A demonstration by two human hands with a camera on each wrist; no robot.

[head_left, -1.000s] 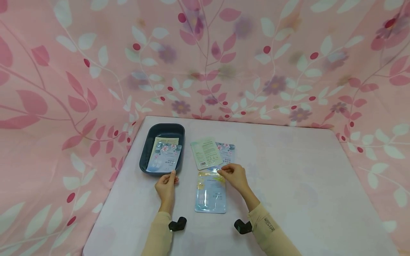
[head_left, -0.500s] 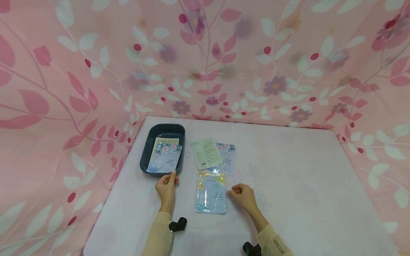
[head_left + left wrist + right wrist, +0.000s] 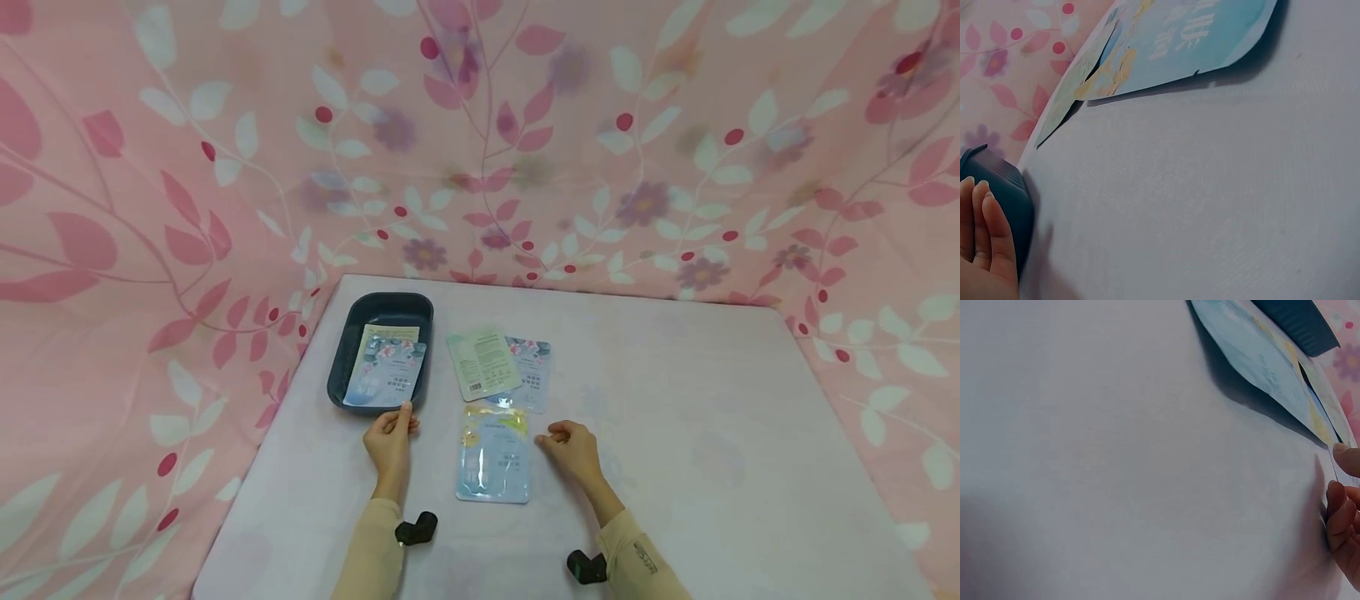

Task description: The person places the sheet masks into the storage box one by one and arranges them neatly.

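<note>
My left hand holds the front rim of a dark blue tray, thumb at the edge and fingers curled against the outer wall. Inside the tray, a blue floral sheet mask packet overlaps a pale yellow packet. My right hand hovers just right of a blue-and-yellow packet; its fingers are loosely bent, with a gap between thumb and fingertips and nothing held. Behind that packet, a pale green packet lies over another blue floral packet.
A white cloth covers the table. Pink floral fabric hangs behind and at both sides. Black wrist cameras sit on the sleeves.
My right hand has drawn back from the top of the blue-and-yellow packet, toward me and rightward, then shifted slightly forward. The packets and my left hand stay in place.
</note>
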